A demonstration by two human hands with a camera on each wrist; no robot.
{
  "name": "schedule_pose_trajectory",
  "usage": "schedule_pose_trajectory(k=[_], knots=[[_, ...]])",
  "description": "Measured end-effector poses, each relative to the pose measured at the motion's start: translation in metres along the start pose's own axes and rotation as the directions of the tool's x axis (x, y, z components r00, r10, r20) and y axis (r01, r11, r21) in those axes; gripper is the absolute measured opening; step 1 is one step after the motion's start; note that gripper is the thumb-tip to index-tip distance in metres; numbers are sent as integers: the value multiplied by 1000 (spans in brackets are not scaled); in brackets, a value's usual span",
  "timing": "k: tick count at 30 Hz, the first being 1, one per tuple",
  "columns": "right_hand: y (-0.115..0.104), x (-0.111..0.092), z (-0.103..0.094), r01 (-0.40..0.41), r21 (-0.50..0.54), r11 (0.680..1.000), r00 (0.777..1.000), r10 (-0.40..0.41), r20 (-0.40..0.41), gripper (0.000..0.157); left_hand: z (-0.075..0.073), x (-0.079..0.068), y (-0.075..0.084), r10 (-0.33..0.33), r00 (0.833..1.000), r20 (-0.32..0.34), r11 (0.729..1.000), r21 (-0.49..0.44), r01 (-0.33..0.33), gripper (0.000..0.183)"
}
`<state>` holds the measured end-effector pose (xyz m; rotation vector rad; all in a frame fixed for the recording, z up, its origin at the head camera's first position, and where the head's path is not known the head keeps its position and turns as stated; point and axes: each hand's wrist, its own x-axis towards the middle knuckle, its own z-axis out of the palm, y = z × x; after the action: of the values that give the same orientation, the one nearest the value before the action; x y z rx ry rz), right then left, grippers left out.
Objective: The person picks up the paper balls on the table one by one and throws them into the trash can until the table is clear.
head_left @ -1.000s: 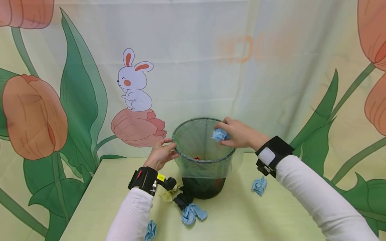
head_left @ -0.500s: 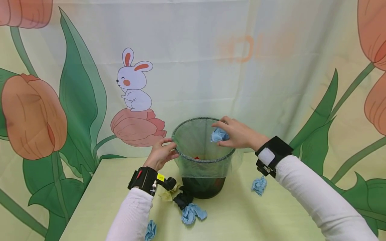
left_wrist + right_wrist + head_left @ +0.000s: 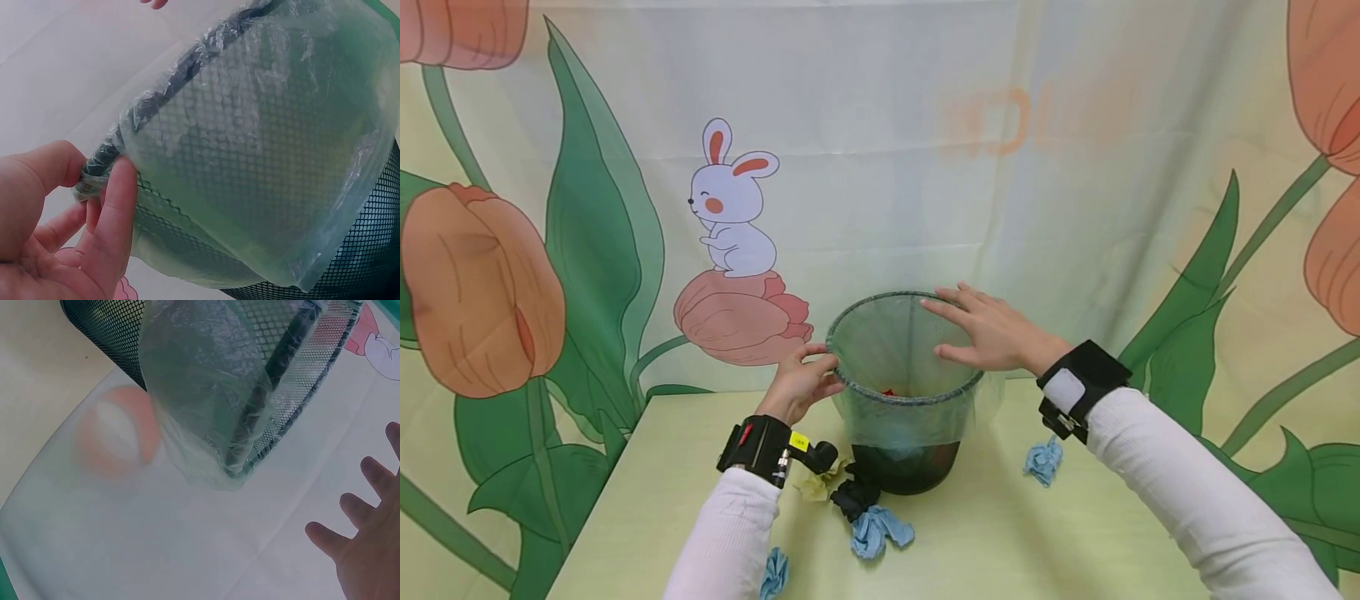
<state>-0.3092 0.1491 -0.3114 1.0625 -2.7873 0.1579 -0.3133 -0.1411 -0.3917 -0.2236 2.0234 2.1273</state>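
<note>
A black mesh wastebasket [image 3: 917, 471] with a thin green plastic bag over its rim stands upright on the table. My left hand [image 3: 801, 383] grips its left rim; in the left wrist view the thumb and fingers [image 3: 119, 194] pinch the bagged edge. Over the right side of the opening, my right hand [image 3: 1000, 333] is spread with straight fingers and holds nothing. The right wrist view shows those fingers [image 3: 369, 512] apart from the basket's rim. A bit of red [image 3: 889, 392] shows inside, and a faint bluish patch shows through the front wall.
Blue crumpled paper [image 3: 880, 532] and black crumpled paper [image 3: 855, 497] lie at the basket's front left, by a yellow one [image 3: 812, 485]. Another blue ball [image 3: 1043, 462] lies to the right, and one [image 3: 774, 573] by the left sleeve. A printed curtain [image 3: 880, 167] hangs behind.
The right hand has let go of the blue crumpled paper ball, which has dropped into the wastebasket. Its fingers have spread. The left hand has stayed on the rim.
</note>
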Motion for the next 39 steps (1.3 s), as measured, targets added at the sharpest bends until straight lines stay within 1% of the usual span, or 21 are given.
schedule_pose_trajectory(k=[6, 12, 17, 22, 25, 30, 36, 39], knots=[[0, -2, 0, -14, -17, 1000, 1000, 15, 10, 64, 0, -1, 1, -1, 1000, 4, 1000, -7, 1, 47], [6, -4, 4, -43, -34, 999, 999, 43, 14, 63, 0, -1, 1, -6, 1000, 2, 1000, -10, 6, 47], [15, -8, 7, -76, -43, 996, 997, 76, 9, 63, -1, -1, 0, -3, 1000, 1, 1000, -10, 3, 48], [30, -16, 12, -126, -47, 991, 992, 127, 12, 62, -1, -2, 1, 0, 1000, 6, 1000, -6, 0, 48], [41, -23, 16, -165, -36, 986, 986, 166, 24, 61, -1, -2, 1, -2, 1000, 6, 1000, -7, 2, 48], [59, -34, 24, -222, -1, 975, 975, 222, 15, 61, -1, 0, 0, 0, 1000, 7, 1000, -12, 0, 48], [78, -52, 32, -313, 35, 949, 949, 312, 42, 63, -1, -2, 1, 5, 1000, 15, 1000, -19, -5, 48], [83, -61, 37, -333, 48, 942, 943, 332, 37, 63, -1, -2, 1, 14, 1000, 23, 1000, -28, -14, 48]])
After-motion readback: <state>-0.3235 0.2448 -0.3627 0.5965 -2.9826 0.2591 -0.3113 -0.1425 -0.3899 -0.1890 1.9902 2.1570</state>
